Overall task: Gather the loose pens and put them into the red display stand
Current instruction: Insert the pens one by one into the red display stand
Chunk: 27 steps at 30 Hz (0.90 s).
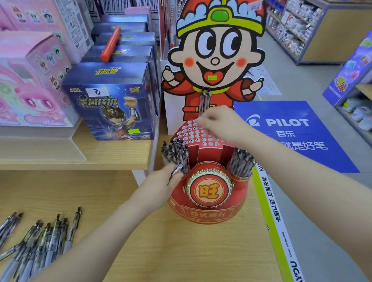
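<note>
Shop shelving fills the background of the head view, with pink boxes (12,72) and dark blue boxes (112,102) on a raised shelf at left and a blue PILOT floor mat (292,136) at right. Nearer, a wooden bench (190,253) carries the red display stand (210,197), which has a cartoon figure cutout (215,55) rising behind it and a perforated top panel (193,133) of round holes. Bundles of pens stand in its left cup (174,152) and right cup (242,164).

The left hand (161,183) rests against the stand's left side, fingers curled around a few pens (179,167) beside the left cup. The right hand (217,120) hovers over the perforated panel, fingertips pinching 2 or so upright pens (205,99) just above the holes. Loose pens (32,242) lie scattered on the bench at far left, well apart from the stand.
</note>
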Each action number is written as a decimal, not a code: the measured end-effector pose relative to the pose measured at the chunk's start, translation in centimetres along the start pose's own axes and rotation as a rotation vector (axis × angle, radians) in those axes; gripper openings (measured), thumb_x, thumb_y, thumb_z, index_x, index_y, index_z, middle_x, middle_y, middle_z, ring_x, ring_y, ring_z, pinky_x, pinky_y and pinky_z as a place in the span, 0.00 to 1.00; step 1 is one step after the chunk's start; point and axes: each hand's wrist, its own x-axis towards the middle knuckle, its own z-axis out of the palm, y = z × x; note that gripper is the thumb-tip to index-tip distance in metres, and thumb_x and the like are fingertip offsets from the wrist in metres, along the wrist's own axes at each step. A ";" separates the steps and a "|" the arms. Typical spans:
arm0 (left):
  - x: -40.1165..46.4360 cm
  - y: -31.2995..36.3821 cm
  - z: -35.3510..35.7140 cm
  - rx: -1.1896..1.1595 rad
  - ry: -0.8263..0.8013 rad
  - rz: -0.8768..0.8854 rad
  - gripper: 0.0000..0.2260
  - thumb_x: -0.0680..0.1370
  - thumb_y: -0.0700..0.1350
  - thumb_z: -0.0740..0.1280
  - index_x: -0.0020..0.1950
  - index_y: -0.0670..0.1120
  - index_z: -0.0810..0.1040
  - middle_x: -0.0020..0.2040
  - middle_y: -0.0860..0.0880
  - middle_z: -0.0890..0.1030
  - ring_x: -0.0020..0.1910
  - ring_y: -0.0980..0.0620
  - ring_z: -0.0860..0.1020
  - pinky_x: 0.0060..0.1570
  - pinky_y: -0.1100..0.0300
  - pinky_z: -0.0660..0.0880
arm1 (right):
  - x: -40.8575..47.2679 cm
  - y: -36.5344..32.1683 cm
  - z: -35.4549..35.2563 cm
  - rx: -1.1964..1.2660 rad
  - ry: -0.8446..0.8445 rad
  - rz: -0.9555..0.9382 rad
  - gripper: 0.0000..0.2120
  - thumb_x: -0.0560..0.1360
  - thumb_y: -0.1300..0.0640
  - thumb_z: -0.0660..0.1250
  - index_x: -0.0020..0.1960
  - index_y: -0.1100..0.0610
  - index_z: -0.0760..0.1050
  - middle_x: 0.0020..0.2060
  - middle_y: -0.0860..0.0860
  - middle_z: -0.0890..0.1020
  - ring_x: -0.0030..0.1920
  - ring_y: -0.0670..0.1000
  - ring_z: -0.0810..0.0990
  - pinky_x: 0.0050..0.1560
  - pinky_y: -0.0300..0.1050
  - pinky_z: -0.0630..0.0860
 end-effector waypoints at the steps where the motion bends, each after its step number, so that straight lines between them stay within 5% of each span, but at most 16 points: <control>1: 0.0 0.3 0.1 0.025 0.022 0.012 0.04 0.81 0.47 0.57 0.47 0.50 0.66 0.35 0.55 0.73 0.34 0.60 0.71 0.32 0.69 0.65 | -1.3 -0.5 0.4 0.069 -0.090 0.016 0.15 0.79 0.52 0.60 0.37 0.57 0.75 0.29 0.49 0.78 0.26 0.46 0.72 0.27 0.36 0.69; 5: 0.0 1.0 0.6 0.125 0.088 0.048 0.06 0.81 0.44 0.58 0.44 0.45 0.68 0.33 0.55 0.69 0.33 0.56 0.69 0.31 0.62 0.60 | -4.5 -0.6 2.7 0.074 -0.286 0.061 0.12 0.78 0.48 0.62 0.44 0.56 0.77 0.32 0.50 0.80 0.26 0.46 0.73 0.23 0.32 0.66; 11: -0.8 0.9 0.7 0.088 0.042 0.041 0.05 0.80 0.44 0.60 0.48 0.43 0.72 0.36 0.54 0.73 0.35 0.57 0.72 0.31 0.69 0.65 | -5.2 0.2 3.3 0.255 -0.157 0.049 0.04 0.77 0.59 0.65 0.42 0.55 0.74 0.32 0.51 0.80 0.30 0.47 0.78 0.31 0.37 0.72; 16: -1.2 0.3 0.2 0.068 0.002 0.016 0.07 0.80 0.47 0.59 0.43 0.48 0.70 0.36 0.52 0.81 0.35 0.53 0.81 0.36 0.62 0.76 | -5.1 0.9 2.8 0.490 -0.048 0.120 0.04 0.78 0.59 0.64 0.46 0.52 0.74 0.37 0.50 0.80 0.33 0.45 0.77 0.31 0.36 0.73; 22: -0.4 1.1 -0.1 0.064 0.067 0.051 0.05 0.79 0.48 0.61 0.47 0.48 0.71 0.38 0.51 0.81 0.36 0.54 0.81 0.42 0.52 0.79 | -4.9 1.3 3.9 0.513 -0.139 0.149 0.09 0.77 0.56 0.65 0.52 0.62 0.76 0.40 0.54 0.79 0.32 0.44 0.76 0.29 0.37 0.68; 27: 0.3 0.8 -0.7 0.076 0.040 0.036 0.06 0.79 0.49 0.61 0.53 0.50 0.73 0.40 0.58 0.76 0.43 0.54 0.78 0.48 0.54 0.78 | -2.2 1.1 0.6 0.601 0.195 0.179 0.08 0.81 0.57 0.57 0.44 0.56 0.69 0.34 0.52 0.75 0.23 0.43 0.70 0.23 0.34 0.64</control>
